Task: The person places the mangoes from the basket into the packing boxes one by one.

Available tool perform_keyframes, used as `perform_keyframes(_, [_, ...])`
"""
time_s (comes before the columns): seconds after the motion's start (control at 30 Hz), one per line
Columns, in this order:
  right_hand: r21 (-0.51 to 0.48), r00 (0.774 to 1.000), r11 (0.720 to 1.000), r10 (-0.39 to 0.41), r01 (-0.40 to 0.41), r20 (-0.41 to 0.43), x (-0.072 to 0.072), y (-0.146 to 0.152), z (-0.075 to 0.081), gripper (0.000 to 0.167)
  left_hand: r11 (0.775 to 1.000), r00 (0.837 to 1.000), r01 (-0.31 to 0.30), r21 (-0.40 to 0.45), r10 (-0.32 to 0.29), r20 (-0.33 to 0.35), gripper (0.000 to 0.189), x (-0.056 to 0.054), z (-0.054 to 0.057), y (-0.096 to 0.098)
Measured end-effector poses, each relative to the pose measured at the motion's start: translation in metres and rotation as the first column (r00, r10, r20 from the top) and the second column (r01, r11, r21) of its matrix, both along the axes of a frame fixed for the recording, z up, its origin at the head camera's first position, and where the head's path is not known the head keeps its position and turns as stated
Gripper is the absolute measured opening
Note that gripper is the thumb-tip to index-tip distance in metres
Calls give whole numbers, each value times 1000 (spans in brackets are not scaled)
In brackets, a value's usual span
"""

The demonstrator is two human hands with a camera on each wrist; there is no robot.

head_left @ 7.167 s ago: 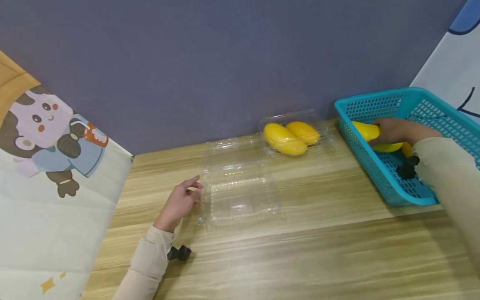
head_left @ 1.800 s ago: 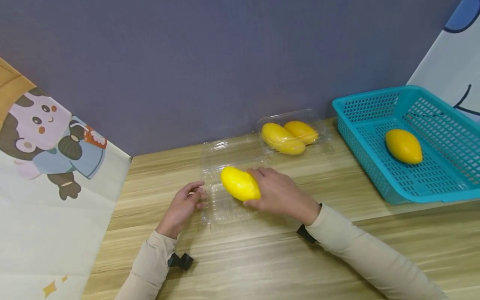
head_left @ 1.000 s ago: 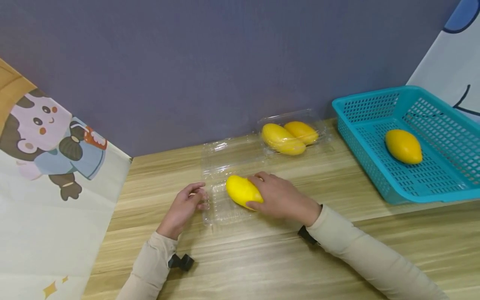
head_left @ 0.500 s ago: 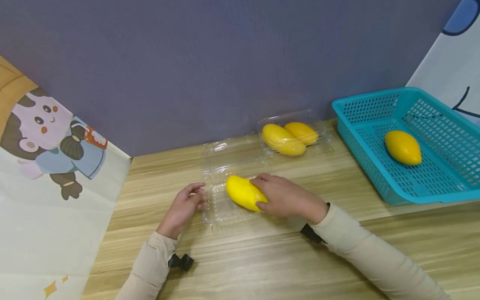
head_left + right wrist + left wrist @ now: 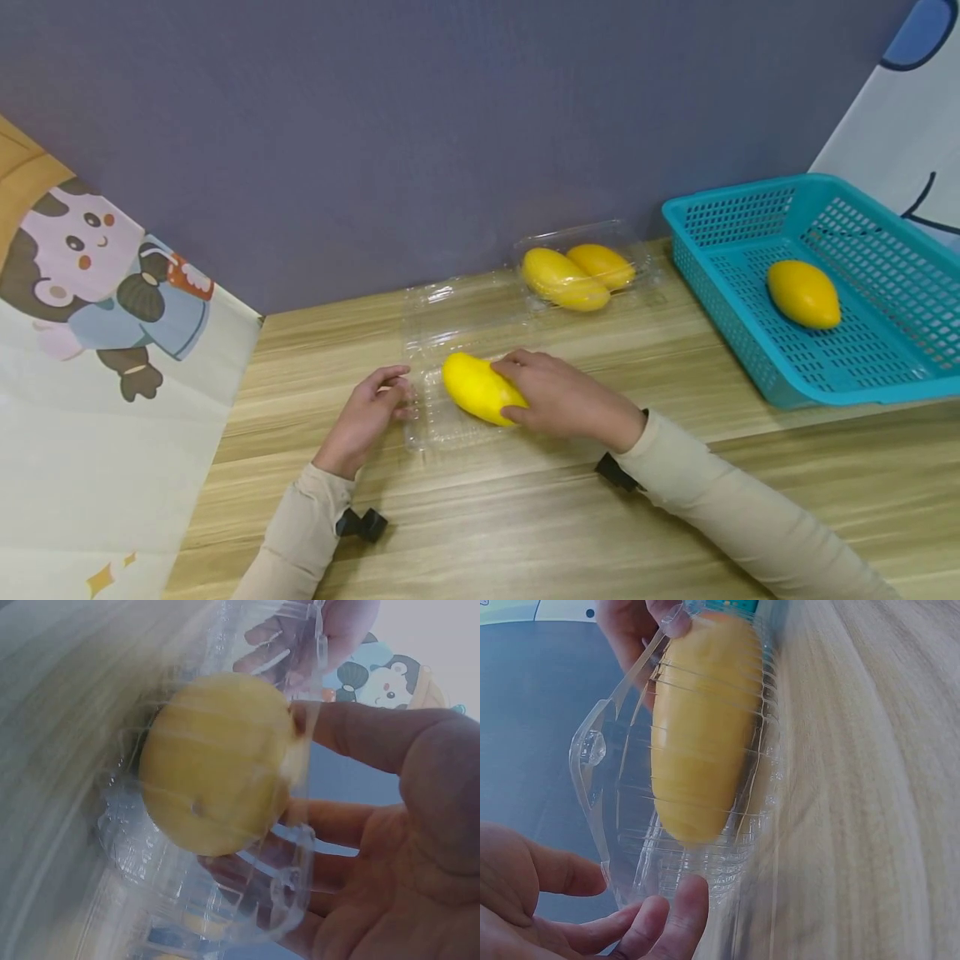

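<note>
My right hand [image 5: 566, 398] grips a yellow mango [image 5: 478, 387], with the thumb and fingers around its right end. The mango lies tilted within the base of a clear plastic clamshell box [image 5: 447, 427], whose lid [image 5: 468, 302] is folded back toward the wall. In the right wrist view the box's see-through side stands in front of the mango [image 5: 214, 769]. At the box's left edge is my left hand [image 5: 366, 417]; its loosely bent fingers [image 5: 682, 919] touch the outer wall and rim and hold no fruit.
Another clear box [image 5: 647, 271] with two yellow mangoes [image 5: 566, 282] stands against the dark wall [image 5: 420, 142]. At the right, a turquoise basket [image 5: 757, 367] holds one mango [image 5: 804, 293]. A printed cloth [image 5: 97, 467] borders the wooden table [image 5: 487, 533] on the left.
My right hand has brought the mango from the basket to the box, lowered it inside, and just shifted it slightly left. The left hand has stayed at the box's edge.
</note>
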State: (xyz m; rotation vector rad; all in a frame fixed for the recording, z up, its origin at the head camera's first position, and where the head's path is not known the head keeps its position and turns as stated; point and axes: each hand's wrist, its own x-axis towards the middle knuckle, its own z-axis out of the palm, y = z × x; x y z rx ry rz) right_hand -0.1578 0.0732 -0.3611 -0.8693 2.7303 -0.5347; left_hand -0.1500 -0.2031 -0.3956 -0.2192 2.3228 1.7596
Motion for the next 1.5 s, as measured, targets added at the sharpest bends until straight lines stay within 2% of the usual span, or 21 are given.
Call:
perform_keyframes(0.73, [-51, 996, 998, 17, -22, -91, 5, -12, -6, 63, 1000, 1000, -13, 9, 13, 3, 40, 1, -1, 0])
perform_keyframes(1.13, [-63, 996, 998, -4, -1, -85, 6, -15, -9, 63, 1000, 1000, -11, 0, 11, 7, 40, 1, 1, 2])
perform_keyframes(1.5, [-89, 999, 995, -44, 42, -27, 2, -20, -9, 64, 1000, 1000, 5, -8, -5, 1, 39, 1, 1, 2])
